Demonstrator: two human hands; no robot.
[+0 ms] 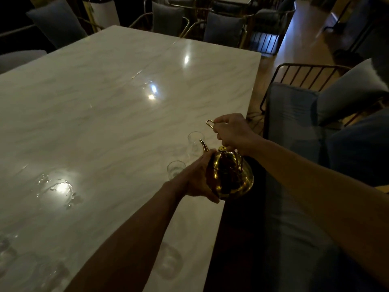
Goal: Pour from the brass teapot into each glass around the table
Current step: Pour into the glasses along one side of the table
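Note:
The brass teapot (230,175) is held over the right edge of the white marble table (105,114), tilted with its spout toward a clear glass (195,143). My right hand (232,132) grips the pot's wire handle from above. My left hand (197,182) cups the pot's left side and underside. A second clear glass (175,169) stands just left of the pot, partly behind my left wrist. Another glass (169,263) sits near the front right edge, and blurred glasses (8,252) show at the bottom left.
A puddle of spilled water (59,189) glistens on the left part of the tabletop. Cushioned chairs with metal frames (294,114) line the right side, and more chairs (168,17) stand at the far end. Wooden floor runs along the right.

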